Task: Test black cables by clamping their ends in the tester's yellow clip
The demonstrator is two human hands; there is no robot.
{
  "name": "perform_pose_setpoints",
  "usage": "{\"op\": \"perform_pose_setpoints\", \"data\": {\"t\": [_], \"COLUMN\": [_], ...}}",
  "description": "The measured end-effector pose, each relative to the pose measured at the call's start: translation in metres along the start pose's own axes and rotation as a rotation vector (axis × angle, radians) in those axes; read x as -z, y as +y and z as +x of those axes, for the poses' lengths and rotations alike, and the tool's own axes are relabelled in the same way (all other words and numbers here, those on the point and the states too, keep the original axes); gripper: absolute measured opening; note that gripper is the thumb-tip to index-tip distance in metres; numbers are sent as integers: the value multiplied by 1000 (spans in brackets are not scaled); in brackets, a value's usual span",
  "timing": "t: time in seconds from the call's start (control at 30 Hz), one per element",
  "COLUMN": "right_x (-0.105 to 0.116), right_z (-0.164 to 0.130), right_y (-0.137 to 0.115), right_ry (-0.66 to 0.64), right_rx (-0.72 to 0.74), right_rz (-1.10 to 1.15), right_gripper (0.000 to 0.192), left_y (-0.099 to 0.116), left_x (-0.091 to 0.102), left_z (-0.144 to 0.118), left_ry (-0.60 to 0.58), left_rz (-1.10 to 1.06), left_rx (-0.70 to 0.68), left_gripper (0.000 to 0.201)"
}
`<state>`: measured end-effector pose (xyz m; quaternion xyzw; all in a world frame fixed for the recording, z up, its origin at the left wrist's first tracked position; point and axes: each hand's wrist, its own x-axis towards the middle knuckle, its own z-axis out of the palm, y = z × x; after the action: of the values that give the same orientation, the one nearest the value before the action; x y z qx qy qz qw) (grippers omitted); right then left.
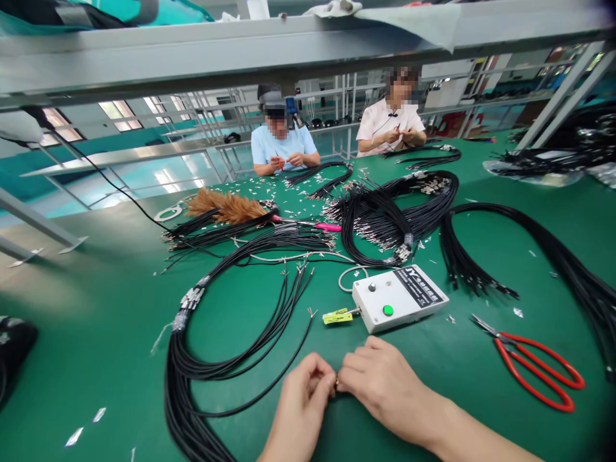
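Note:
My left hand (308,391) is closed, with thumb and index finger pinched together low in the middle of the view. Touching it from the right is my right hand (380,378), its fingers curled closed as well. Between the fingertips shows a cable end (335,383), a small copper-coloured bit with something dark below it; most of it is hidden. To the left curves a bundle of black cables (180,366) with stripped wire ends, one cable lying apart from the others. A white tester box (399,298) with a green button and a yellow-green clip (337,316) sits just beyond my hands.
Red-handled scissors (539,369) lie at right on the green table (269,423). More black cable bundles (404,205) and a brown feather duster (226,206) are farther back. Two people sit across the table, working with their hands. A grey shelf beam (289,45) crosses overhead.

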<state>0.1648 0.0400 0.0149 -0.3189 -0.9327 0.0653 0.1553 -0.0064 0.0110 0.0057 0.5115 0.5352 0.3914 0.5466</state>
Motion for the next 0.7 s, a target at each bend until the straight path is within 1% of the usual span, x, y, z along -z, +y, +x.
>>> {"op": "perform_pose_setpoints", "data": {"t": [0.07, 0.13, 0.17, 0.2, 0.27, 0.37, 0.43, 0.47, 0.5, 0.53, 0.6, 0.63, 0.67, 0.7], "right_x": [-1, -2, -3, -4, -4, 4, 13, 17, 21, 23, 25, 25, 23, 22], "right_z": [0, -1, -2, -4, -6, -7, -3, 2, 8, 17, 35, 44, 51, 57], "right_y": [0, -1, -1, -1, 1, 12, 23, 30, 36, 42, 51, 55, 58, 60], "right_ry": [26, 88, 124, 157, 196, 263, 309, 307, 283, 243, 156, 123, 99, 81], "right_rx": [24, 9, -1, -11, -23, -57, -110, -135, -152, -160, -158, -156, -152, -148], "right_rz": [10, 55, 76, 92, 110, 131, 107, 61, -3, -74, -184, -212, -222, -224], "right_gripper": [35, 39, 41, 43, 45, 39, 29, 20, 9, 6, 33, 40, 41, 38], "left_y": [-3, -8, -12, -15, -19, -18, -13, -10, -7, -5, -3, -2, -3, -3], "left_x": [4, 7, 7, 8, 8, 12, 16, 18, 19, 20, 20, 19, 19, 20], "left_z": [-3, -6, -7, -7, -6, 0, 7, 12, 16, 21, 31, 35, 38, 41], "left_ry": [-25, -47, -54, -53, -31, 29, 88, 117, 139, 151, 162, 164, 166, 168], "left_rz": [218, 348, 364, 356, 292, 119, 16, -21, -54, -81, -118, -128, -131, -129], "left_rx": [-224, -417, -460, -461, -370, -164, -48, -9, 16, 29, 36, 36, 36, 36], "left_gripper": [24, 24, 24, 23, 23, 24, 28, 32, 36, 40, 45, 48, 50, 51]}}
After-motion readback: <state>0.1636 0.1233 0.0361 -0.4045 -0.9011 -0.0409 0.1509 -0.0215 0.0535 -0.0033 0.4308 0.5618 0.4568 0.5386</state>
